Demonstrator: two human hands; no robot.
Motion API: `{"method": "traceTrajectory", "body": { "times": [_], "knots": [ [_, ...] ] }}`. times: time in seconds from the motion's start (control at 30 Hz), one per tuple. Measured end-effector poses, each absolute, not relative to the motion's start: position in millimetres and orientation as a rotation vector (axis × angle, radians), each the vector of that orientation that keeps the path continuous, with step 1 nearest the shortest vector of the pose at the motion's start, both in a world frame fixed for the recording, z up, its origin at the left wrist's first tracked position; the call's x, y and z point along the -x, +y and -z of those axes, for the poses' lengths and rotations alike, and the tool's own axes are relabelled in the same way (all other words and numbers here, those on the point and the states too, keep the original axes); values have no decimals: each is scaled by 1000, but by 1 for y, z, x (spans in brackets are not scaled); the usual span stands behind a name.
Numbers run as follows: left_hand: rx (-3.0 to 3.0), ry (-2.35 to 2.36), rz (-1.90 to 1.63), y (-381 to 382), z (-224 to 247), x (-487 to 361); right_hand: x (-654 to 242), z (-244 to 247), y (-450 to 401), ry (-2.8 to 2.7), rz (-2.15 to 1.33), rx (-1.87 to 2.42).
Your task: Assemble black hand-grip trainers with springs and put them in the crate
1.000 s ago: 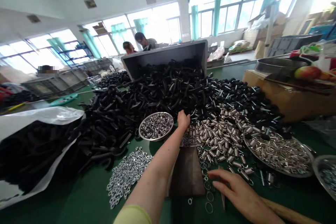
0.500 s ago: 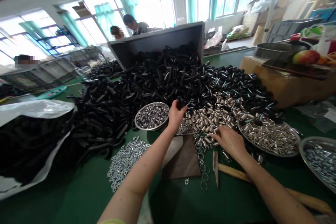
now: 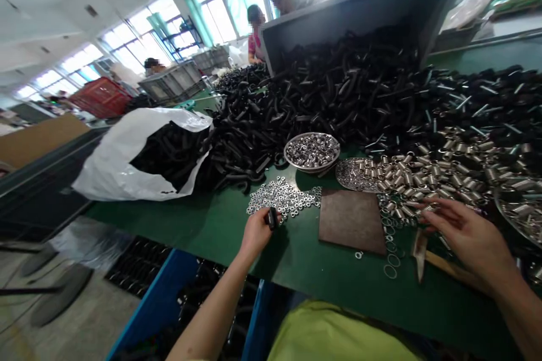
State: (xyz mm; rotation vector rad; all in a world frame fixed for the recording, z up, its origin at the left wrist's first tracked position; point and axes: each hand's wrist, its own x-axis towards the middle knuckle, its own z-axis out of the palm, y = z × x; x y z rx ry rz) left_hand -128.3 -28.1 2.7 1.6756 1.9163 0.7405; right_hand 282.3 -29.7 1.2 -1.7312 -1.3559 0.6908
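my left hand (image 3: 256,232) grasps one black part (image 3: 271,218); my right hand (image 3: 468,235), fingers loosely spread, reaches the springs (image 3: 423,177); nothing joined yet.

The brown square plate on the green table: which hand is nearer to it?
Right. The right hand hovers just beside the brown plate; the left hand holds a black part farther off.

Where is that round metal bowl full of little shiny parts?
In the head view the metal bowl sits mid-table on the green table, at the foot of the black parts pile, just behind the scattered nuts.
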Motion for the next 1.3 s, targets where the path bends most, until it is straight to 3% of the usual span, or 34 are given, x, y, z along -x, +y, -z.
{"method": "traceTrajectory", "body": {
  "times": [0.13, 0.3, 0.47, 0.7, 0.87, 1.0, 1.3],
  "knots": [
    [-1941, 2108, -406, -37, 18, 124, -237, -17, -38, -1298, -1011, 1618],
    [-1984, 2094, -317, -26, 18, 122, -197, -26, -48, -1389, -1016, 1560],
    [-2047, 1982, -296, -21, 12, 128, -172, -24, -66, -1285, -1338, 1397],
    [-1969, 1923, -416, -26, 11, 120, -164, -20, -77, -1181, -1459, 1312],
    [-1067, 1415, -922, -47, 4, 83, -160, -21, -81, -1065, -1581, 1263],
    [-617, 1077, -1022, -64, -2, 40, -147, -25, -86, -1063, -1673, 1233],
    [-518, 962, -1097, -77, -8, 9, -139, -25, -87, -1073, -1661, 1225]
  ]
}}
